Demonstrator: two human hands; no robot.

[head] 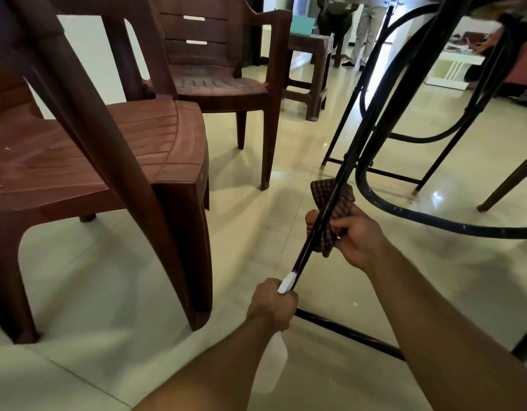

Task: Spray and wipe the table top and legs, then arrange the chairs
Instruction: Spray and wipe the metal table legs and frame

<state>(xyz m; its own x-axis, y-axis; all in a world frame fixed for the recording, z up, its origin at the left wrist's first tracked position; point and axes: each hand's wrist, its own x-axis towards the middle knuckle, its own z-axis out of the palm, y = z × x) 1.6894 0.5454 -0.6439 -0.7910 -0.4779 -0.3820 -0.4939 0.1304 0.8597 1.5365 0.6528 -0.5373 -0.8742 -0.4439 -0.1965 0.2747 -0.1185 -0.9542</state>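
Both forearms reach forward and low, near the floor, under the edge of the table. The right hand [360,238] is raised a little ahead of the left, fingers curled round a brown checked cloth [334,192], which it presses against a thin black table leg [329,203]; the cloth wraps partly behind the leg, with a loose corner sticking out above the fingers. The left hand [272,304] sits lower on the same slanting leg, closed in a fist round the neck of a spray bottle [286,284], whose white nozzle shows above the knuckles and touches or lies just beside the leg; its pale body hangs below the wrist. A black curved hoop [404,213] of the table frame runs just right of the cloth, and a black crossbar [345,330] lies on the floor between the forearms. The floor [256,238] is glossy cream tile. A brown plastic chair [78,161] stands near on the left, a second chair [214,84] behind it, and a brown stool [312,93] farther back.
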